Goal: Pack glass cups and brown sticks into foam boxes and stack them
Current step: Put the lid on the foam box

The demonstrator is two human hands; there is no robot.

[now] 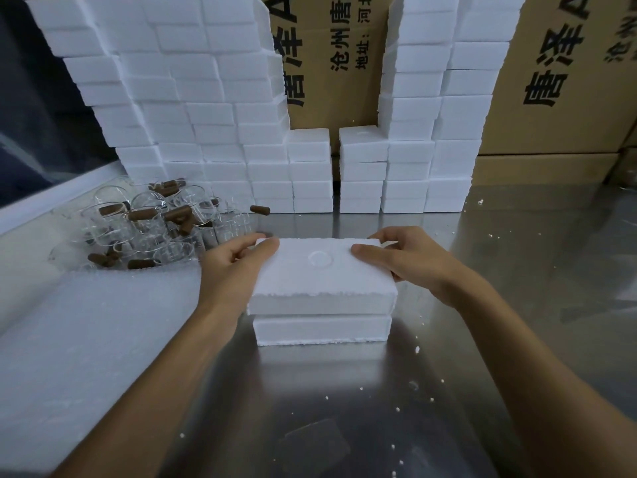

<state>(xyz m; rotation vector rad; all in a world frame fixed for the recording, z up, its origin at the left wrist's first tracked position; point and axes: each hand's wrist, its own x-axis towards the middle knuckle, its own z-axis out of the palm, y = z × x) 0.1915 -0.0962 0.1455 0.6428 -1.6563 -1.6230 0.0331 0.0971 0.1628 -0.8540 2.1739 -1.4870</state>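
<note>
1. My left hand (229,267) and right hand (412,262) hold the foam lid (324,270) by its two short ends, fingers curled over the far corners and thumbs lying on its top face.
2. The lid sits on the foam box (322,329) at the middle of the worktop (344,408). Its long axis runs left to right across my view; the round dimple faces up.
3. The lid's front edge overhangs the box slightly, so I judge the closing step is not quite finished.
4. Handling: the foam is probably very light, stiff and crumbly; white crumbs lie scattered on the worktop. I judge a grip on the ends with mild, even pressure is best, since pinching a corner could break it.
5. The glass cups (144,229) and brown sticks (141,213) lie heaped at the left, near my left hand. The cups are fragile and likely slippery.
6. The stacked boxes (213,150) stand behind, against cardboard cartons (558,81).
</note>
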